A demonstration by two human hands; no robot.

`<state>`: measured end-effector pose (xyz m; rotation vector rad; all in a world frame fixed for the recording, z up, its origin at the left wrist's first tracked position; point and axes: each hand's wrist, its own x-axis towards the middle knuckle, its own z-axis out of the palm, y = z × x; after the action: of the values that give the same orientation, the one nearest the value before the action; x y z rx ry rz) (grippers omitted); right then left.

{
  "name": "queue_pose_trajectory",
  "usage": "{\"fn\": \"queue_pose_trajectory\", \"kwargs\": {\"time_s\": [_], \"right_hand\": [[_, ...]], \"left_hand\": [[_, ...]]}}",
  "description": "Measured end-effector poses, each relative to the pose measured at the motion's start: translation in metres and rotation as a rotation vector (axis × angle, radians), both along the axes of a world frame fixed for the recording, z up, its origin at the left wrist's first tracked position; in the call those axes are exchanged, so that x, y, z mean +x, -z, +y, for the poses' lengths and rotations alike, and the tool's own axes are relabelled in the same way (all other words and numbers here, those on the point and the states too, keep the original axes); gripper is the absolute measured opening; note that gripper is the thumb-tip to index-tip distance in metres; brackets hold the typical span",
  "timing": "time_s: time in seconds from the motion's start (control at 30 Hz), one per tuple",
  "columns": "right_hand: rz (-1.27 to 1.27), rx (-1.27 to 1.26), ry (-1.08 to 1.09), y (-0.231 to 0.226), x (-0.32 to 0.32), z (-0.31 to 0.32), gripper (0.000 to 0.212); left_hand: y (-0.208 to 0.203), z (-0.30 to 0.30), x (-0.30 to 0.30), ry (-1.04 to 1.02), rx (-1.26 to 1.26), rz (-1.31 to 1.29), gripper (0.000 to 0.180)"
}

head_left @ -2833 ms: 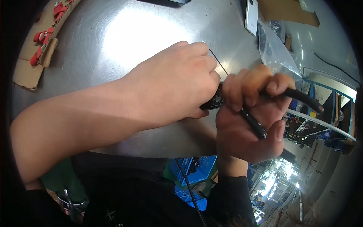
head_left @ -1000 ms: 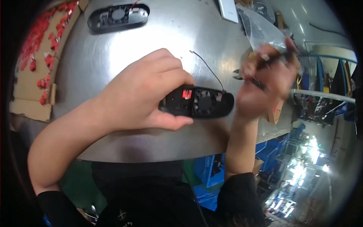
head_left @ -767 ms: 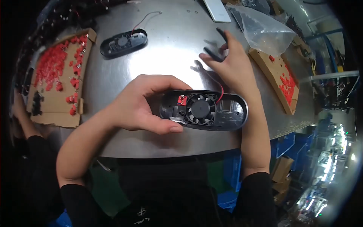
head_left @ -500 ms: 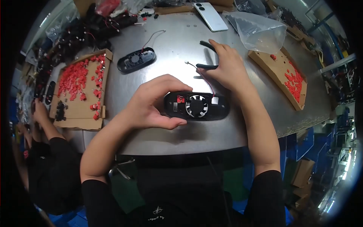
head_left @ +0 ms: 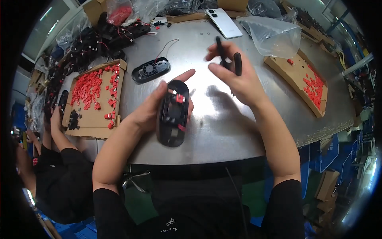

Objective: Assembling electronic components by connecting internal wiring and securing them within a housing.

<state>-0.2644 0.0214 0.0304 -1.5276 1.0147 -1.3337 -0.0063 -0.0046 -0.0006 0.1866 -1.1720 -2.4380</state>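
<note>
My left hand (head_left: pixel 150 104) grips a black oval plastic housing (head_left: pixel 172 135), turned lengthwise toward me and slightly blurred. Its hollow side shows, with a red piece (head_left: pixel 180 98) near the far end and a reddish bit by the near end. Above the table to the right, my right hand (head_left: pixel 243 81) is closed round a pair of pliers (head_left: pixel 237 63) with two dark handles sticking up; the jaws are mostly hidden by the hand. A second oval housing (head_left: pixel 137 75), holding a round fan and a trailing cable, lies on the metal table beyond my left hand.
At left, a cardboard tray (head_left: pixel 93 127) holds many small red parts and some black ones. Another cardboard tray (head_left: pixel 288 73) with red parts lies at right. A white phone (head_left: pixel 227 24), a clear plastic bag (head_left: pixel 274 38) and heaped black parts (head_left: pixel 95 44) line the back. A co-worker's arm (head_left: pixel 61 133) reaches in at left.
The housing has turned from crosswise to lengthwise and moved left in my left hand. My right hand has rotated, and the pliers' handles now point away from me instead of left.
</note>
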Motion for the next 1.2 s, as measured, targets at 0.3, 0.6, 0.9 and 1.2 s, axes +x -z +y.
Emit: {"fn": "queue_pose_trajectory", "kwargs": {"time_s": [0.3,0.6,0.9,1.2], "right_hand": [[0.026,0.355,-0.397,-0.008,0.020,0.019,0.032],[0.375,0.235,0.031,0.005,0.029,0.019,0.029],[-0.473,-0.143,-0.140,0.003,0.022,0.032,0.077],[-0.232,-0.195,-0.237,0.012,0.029,0.035,0.091]], "left_hand": [[-0.027,0.008,-0.010,-0.171,-0.125,-0.609,0.058],[-0.020,0.025,-0.006,-0.605,-1.316,-0.641,0.061],[-0.006,0.041,-0.020,-0.585,-1.428,-0.852,0.054],[-0.003,0.045,-0.019,-0.588,-1.330,-0.858,0.064]]}}
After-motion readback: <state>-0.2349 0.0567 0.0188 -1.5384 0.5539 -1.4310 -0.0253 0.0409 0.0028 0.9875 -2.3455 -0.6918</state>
